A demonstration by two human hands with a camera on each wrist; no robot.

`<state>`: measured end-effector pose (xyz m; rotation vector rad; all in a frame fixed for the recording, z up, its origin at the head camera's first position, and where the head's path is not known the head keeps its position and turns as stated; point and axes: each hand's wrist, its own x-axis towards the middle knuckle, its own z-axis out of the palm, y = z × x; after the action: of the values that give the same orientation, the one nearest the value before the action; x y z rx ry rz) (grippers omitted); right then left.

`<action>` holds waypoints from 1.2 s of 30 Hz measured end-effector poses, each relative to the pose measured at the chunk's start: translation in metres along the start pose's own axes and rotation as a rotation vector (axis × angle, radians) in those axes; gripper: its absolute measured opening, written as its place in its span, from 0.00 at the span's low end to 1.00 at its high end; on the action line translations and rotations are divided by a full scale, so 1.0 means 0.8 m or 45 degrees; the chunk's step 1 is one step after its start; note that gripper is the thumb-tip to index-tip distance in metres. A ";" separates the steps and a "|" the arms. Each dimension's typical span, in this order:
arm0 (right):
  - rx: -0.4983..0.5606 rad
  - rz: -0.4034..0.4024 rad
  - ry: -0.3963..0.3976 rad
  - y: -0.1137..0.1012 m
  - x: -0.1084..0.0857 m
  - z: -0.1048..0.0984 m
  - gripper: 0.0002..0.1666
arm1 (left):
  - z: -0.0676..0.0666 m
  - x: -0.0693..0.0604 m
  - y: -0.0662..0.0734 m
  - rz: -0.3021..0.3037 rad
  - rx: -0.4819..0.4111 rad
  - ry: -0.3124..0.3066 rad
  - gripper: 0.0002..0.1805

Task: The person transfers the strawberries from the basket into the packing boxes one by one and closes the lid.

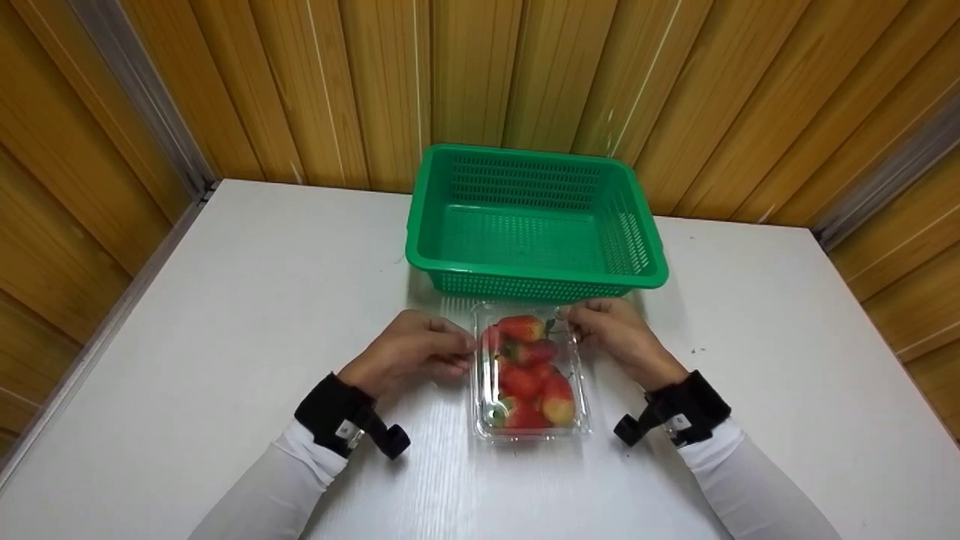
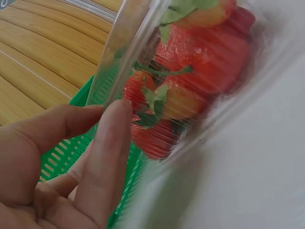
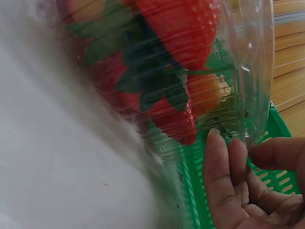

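Observation:
A clear plastic clamshell box [image 1: 529, 434] lies in front of me on the white table, with several red strawberries [image 1: 523, 381] inside. Its lid appears closed over them. My left hand [image 1: 416, 349] pinches the box's left rim between thumb and finger, as the left wrist view shows. On the other side, my right hand [image 1: 616, 334] pinches the rim near the far right corner. Green leaves and stems show through the ribbed wall in both wrist views.
Just beyond the box stands a green plastic basket [image 1: 536, 274] with slotted sides and nothing in it. Wood-patterned panels [image 1: 480, 75] rise behind the table [image 1: 330, 247] and at both sides.

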<state>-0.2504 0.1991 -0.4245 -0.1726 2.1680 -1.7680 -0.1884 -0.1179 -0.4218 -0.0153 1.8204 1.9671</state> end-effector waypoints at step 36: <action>0.015 0.014 -0.049 0.003 0.002 -0.016 0.13 | 0.005 -0.018 -0.014 -0.165 0.347 -0.650 0.09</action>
<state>-0.2560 0.2112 -0.4249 -0.1898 2.1277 -1.7566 -0.1705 -0.1184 -0.4273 0.4060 1.6720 1.4495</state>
